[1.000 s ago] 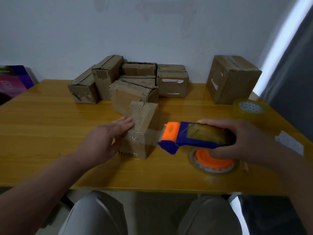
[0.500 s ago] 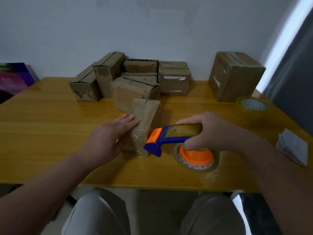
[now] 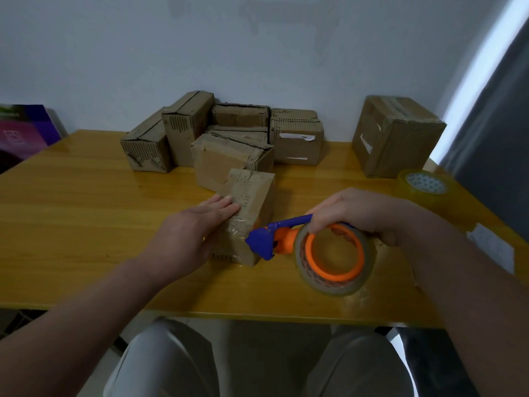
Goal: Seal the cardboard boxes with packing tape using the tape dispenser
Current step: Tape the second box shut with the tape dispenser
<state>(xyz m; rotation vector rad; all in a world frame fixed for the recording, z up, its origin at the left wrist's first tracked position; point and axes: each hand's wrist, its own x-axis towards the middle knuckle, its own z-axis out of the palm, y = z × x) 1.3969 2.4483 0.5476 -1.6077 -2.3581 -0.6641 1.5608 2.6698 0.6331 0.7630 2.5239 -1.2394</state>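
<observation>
The small box (image 3: 248, 207) being sealed stands at the centre of the frame on the table (image 3: 71, 213), with glossy tape already showing across its near face. The tape dispenser (image 3: 267, 242) sits just right of it, its blue nose at the box's lower near corner, probably so the strip can be drawn along or cut there. Its tape roll (image 3: 336, 285) hangs on the orange hub, tilted toward the camera.

The right hand (image 3: 357, 213) grips the dispenser from above, fingers (image 3: 322, 223) curled round its handle. The left hand (image 3: 194, 233) lies flat against the box's left side, fingers (image 3: 224, 207) straight, likely bracing the light box against the dispenser's pull.

Behind, in the upper centre, more cardboard boxes (image 3: 296, 138) are huddled by the wall, and a larger box (image 3: 398, 138) stands apart at the upper right. A spare tape roll (image 3: 423, 186) rests near the table's right edge.
</observation>
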